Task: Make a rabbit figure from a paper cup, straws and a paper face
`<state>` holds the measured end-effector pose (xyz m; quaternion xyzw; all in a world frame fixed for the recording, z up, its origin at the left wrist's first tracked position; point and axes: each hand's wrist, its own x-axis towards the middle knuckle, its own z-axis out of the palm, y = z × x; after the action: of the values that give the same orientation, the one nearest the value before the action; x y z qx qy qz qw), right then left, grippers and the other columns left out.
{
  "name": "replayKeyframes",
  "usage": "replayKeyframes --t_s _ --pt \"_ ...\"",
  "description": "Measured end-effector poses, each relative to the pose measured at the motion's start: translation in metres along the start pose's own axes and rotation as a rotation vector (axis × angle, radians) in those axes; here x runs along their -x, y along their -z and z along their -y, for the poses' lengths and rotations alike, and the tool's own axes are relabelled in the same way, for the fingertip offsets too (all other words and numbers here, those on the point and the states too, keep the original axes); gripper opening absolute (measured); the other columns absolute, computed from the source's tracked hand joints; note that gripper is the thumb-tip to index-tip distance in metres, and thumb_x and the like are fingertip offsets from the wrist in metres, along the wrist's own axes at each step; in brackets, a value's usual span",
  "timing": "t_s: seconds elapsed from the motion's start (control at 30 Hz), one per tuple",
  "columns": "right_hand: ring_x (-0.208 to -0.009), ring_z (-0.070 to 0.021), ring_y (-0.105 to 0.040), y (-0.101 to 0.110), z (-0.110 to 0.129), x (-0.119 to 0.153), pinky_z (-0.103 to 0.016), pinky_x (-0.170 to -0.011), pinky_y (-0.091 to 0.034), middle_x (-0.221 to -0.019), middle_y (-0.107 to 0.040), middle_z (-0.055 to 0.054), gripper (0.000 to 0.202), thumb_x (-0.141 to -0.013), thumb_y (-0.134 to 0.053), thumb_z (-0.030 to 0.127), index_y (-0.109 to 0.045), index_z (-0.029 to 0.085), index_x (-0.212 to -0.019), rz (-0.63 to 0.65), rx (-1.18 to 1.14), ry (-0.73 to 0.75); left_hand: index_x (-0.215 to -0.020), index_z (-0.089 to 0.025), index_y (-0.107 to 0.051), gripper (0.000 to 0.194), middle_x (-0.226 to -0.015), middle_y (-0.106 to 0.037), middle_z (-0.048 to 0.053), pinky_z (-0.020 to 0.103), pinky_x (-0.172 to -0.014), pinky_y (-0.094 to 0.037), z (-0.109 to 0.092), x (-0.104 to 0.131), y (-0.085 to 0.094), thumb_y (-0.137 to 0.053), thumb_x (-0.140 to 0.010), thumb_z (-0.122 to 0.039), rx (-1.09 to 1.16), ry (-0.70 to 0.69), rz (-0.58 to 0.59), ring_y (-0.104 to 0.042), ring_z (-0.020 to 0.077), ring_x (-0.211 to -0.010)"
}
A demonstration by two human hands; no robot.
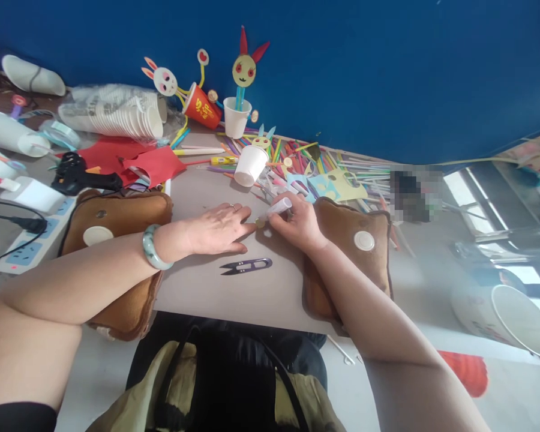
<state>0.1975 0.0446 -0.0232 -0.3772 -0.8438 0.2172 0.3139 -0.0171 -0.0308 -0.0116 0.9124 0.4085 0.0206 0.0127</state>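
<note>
My right hand grips a white marker, tilted with its tip end down toward the table. Under that end lies a small yellowish piece, mostly hidden by the marker and fingers. My left hand rests palm down with fingers stretched out, its fingertips at the small piece; a jade-coloured bangle circles the wrist. Just in front of my hands are dark thread snips, lying on the tabletop. A white paper cup with a yellow rabbit-like face behind it stands tilted beyond my hands.
Brown cushions lie under my forearms, the other one at right. Behind are coloured sticks, cut paper sheets, and puppet cups. A black glue gun, red paper, stacked cups and a power strip sit left.
</note>
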Motion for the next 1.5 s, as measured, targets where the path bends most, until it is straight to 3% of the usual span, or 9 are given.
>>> replayKeyframes --t_s 0.27,0.47,0.63,0.77,0.87,1.2,1.5 --pt "-0.063 -0.0187 -0.050 -0.004 -0.002 0.000 -0.039 -0.081 -0.043 -0.064 -0.059 0.002 0.010 -0.074 -0.060 0.020 -0.055 0.023 -0.082 0.137 0.084 0.184 -0.120 -0.016 -0.062 0.043 -0.106 -0.057 0.013 0.038 -0.083 -0.045 0.000 0.001 -0.001 -0.064 -0.091 -0.047 -0.023 -0.024 -0.016 -0.058 0.0271 -0.095" --pt "-0.063 -0.0195 -0.048 -0.004 -0.004 0.000 -0.040 -0.080 -0.041 -0.066 -0.058 0.001 0.011 -0.073 -0.059 0.021 -0.054 0.023 -0.083 0.114 0.184 0.264 -0.117 -0.016 -0.062 0.039 -0.106 -0.057 0.012 0.037 -0.084 -0.044 0.001 0.001 -0.002 -0.063 -0.092 -0.046 -0.003 -0.027 -0.020 -0.057 0.0263 -0.096" --pt "-0.066 -0.0205 -0.049 -0.003 -0.006 0.001 -0.041 -0.081 -0.044 -0.065 -0.058 0.000 0.013 -0.071 -0.061 0.020 -0.054 0.024 -0.081 0.092 0.174 0.214 -0.114 -0.016 -0.064 0.038 -0.106 -0.057 0.012 0.037 -0.084 -0.044 0.001 0.000 -0.003 -0.063 -0.092 -0.047 -0.021 -0.030 -0.033 -0.057 0.0269 -0.098" --pt "-0.076 -0.0236 -0.055 0.000 -0.007 0.000 -0.039 -0.075 -0.048 -0.068 -0.061 -0.001 0.011 -0.073 -0.062 0.022 -0.055 0.025 -0.081 0.023 0.090 0.061 -0.116 -0.016 -0.064 0.041 -0.108 -0.056 0.013 0.038 -0.084 -0.044 0.001 0.000 -0.004 -0.065 -0.091 -0.048 -0.031 -0.023 -0.027 -0.058 0.0277 -0.100" --pt "-0.074 -0.0209 -0.056 0.001 -0.004 0.000 -0.036 -0.071 -0.048 -0.070 -0.062 0.000 0.008 -0.076 -0.061 0.023 -0.055 0.024 -0.081 0.008 0.003 -0.044 -0.117 -0.016 -0.063 0.042 -0.108 -0.056 0.013 0.038 -0.084 -0.044 0.002 0.000 -0.004 -0.065 -0.091 -0.048 -0.027 -0.036 -0.021 -0.058 0.0280 -0.101" --pt "-0.057 -0.0129 -0.048 0.005 0.005 -0.001 -0.028 -0.057 -0.039 -0.063 -0.058 0.003 0.012 -0.070 -0.065 0.024 -0.054 0.022 -0.073 0.115 -0.107 -0.151 -0.128 -0.015 -0.059 0.049 -0.110 -0.058 0.013 0.038 -0.088 -0.043 -0.003 0.000 0.001 -0.066 -0.090 -0.045 -0.015 0.002 0.009 -0.058 0.0284 -0.102" --pt "-0.059 -0.0128 -0.049 0.018 0.002 -0.005 -0.028 -0.058 -0.037 -0.066 -0.061 0.002 0.006 -0.074 -0.063 0.024 -0.060 0.021 -0.077 0.276 -0.098 -0.056 -0.139 -0.017 -0.051 0.057 -0.111 -0.057 0.013 0.038 -0.088 -0.042 -0.004 0.002 0.002 -0.063 -0.092 -0.048 -0.052 -0.001 0.006 -0.058 0.0287 -0.101"
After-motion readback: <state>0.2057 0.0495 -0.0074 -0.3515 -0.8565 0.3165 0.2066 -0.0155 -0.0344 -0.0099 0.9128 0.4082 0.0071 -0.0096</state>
